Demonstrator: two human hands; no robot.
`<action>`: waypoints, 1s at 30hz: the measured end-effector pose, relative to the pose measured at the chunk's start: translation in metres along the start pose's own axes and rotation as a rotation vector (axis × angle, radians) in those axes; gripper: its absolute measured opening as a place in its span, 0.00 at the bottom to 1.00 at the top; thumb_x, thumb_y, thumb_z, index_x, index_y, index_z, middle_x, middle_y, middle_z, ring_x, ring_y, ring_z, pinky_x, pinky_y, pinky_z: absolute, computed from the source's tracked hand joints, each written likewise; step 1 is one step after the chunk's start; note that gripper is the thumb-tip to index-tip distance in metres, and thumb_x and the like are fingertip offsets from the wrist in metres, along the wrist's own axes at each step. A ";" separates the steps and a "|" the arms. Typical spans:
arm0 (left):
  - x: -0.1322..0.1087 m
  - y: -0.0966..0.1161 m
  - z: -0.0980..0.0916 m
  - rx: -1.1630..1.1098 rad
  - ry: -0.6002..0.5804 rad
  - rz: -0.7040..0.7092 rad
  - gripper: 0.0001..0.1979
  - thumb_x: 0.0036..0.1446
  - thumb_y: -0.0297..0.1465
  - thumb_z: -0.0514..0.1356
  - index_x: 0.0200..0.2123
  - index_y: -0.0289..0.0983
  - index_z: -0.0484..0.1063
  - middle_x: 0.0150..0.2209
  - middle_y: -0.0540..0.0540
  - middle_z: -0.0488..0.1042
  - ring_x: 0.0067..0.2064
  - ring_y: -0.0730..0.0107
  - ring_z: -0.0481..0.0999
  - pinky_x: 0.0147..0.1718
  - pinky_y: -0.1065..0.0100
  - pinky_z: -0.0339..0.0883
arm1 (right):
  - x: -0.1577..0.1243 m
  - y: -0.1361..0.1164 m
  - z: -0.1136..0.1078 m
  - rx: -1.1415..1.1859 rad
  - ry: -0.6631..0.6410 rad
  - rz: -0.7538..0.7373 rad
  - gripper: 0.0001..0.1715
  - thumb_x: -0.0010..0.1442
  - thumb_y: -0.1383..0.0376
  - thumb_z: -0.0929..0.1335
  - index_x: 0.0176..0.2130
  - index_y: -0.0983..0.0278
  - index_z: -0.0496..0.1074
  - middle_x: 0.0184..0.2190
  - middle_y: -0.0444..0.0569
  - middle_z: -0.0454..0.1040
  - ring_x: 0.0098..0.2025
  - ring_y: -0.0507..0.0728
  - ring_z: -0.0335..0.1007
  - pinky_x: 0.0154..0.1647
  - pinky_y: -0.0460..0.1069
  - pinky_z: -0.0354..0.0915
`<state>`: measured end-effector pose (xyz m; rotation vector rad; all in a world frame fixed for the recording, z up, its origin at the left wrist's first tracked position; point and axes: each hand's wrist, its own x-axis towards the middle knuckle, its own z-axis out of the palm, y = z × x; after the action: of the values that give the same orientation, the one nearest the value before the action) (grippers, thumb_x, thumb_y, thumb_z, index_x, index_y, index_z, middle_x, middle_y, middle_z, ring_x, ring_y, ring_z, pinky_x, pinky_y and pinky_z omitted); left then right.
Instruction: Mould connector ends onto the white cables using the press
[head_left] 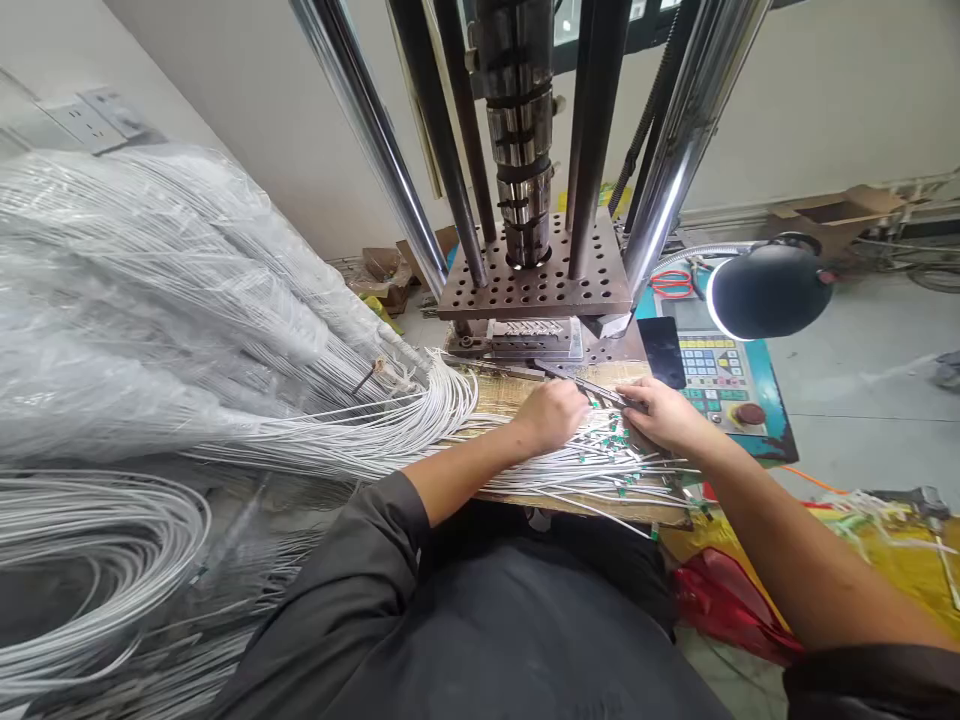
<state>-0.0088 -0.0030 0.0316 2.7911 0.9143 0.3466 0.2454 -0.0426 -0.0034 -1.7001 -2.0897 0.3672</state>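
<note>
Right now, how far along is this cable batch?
Early, I'd judge. Done-looking: green-tipped cable ends fanned on the board. In hand: left hand and right hand work those ends before the press fixture. Left: the bagged cable bundles and loose coil, seemingly untouched.

The left hand (551, 412) curls over its own fingers among the wires (600, 465), so its grip cannot be told. The right hand (660, 412) covers one end of a thin tool (592, 388). The press (525, 150) is cut off at the top edge and the bagged wire (112, 330) at the left. The lamp (769, 290) masks part of the panel (712, 375)
</note>
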 end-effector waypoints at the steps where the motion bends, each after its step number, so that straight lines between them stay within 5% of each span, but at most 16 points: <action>1: 0.005 0.013 0.005 0.011 -0.026 0.023 0.18 0.71 0.36 0.50 0.41 0.35 0.79 0.41 0.39 0.76 0.46 0.60 0.74 0.49 0.60 0.68 | 0.000 0.000 -0.001 0.002 -0.003 -0.001 0.23 0.57 0.66 0.66 0.50 0.62 0.80 0.44 0.54 0.78 0.48 0.62 0.76 0.55 0.55 0.71; 6: 0.026 0.041 0.021 0.102 -0.158 -0.055 0.16 0.68 0.38 0.55 0.39 0.35 0.80 0.41 0.39 0.78 0.46 0.54 0.76 0.48 0.55 0.70 | -0.001 -0.003 0.001 0.009 -0.002 -0.018 0.23 0.58 0.67 0.65 0.50 0.64 0.80 0.44 0.56 0.78 0.47 0.61 0.76 0.54 0.54 0.71; 15: 0.027 0.029 0.031 -0.056 -0.139 -0.228 0.14 0.67 0.39 0.57 0.39 0.42 0.83 0.41 0.45 0.81 0.45 0.61 0.78 0.48 0.62 0.69 | 0.001 -0.002 0.005 0.018 0.026 -0.036 0.21 0.58 0.66 0.66 0.49 0.63 0.81 0.41 0.55 0.78 0.45 0.61 0.75 0.52 0.53 0.71; 30: 0.029 0.040 0.026 0.017 -0.180 -0.215 0.16 0.66 0.36 0.55 0.33 0.41 0.82 0.38 0.45 0.80 0.45 0.62 0.76 0.48 0.63 0.67 | -0.002 -0.002 0.009 0.005 0.017 -0.022 0.24 0.60 0.67 0.65 0.52 0.70 0.79 0.41 0.57 0.76 0.47 0.61 0.74 0.53 0.52 0.68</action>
<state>0.0433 -0.0201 0.0210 2.6506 1.1617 0.0553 0.2399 -0.0439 -0.0109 -1.6704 -2.0916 0.3503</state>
